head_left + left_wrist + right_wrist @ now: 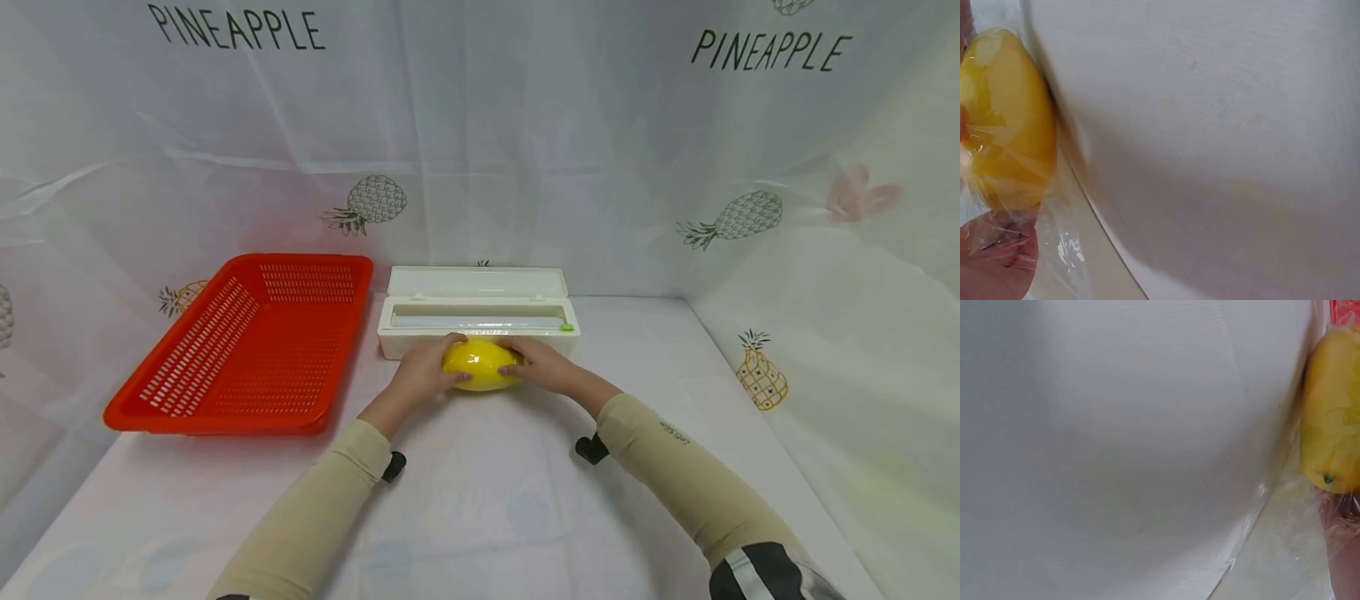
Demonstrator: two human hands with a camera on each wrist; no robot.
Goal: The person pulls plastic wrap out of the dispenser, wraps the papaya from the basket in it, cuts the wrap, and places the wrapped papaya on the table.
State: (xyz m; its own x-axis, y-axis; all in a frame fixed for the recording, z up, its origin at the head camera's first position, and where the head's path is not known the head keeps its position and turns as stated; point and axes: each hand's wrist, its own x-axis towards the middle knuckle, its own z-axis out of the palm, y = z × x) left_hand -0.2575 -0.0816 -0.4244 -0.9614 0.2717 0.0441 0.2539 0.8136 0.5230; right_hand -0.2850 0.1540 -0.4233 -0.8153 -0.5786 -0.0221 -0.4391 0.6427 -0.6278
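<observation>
A glossy yellow oval fruit (482,364) is held between my two hands at the front of the white cling film dispenser (480,342). My left hand (422,373) grips its left end, and my right hand (551,367) grips its right end, thumbs towards me. Clear cling film (1069,250) covers the fruit in the left wrist view, with wrinkles over its skin. A small dark green stem spot shows on the fruit (1332,437) in the right wrist view. The dispenser's lid (477,282) stands raised, and a film roll (480,322) lies inside.
A red plastic basket (347,333) with slotted sides stands at the left. A green slider (566,327) sits at the dispenser's right end. White pineapple-printed cloth hangs behind and at the right of the white-covered table (480,500).
</observation>
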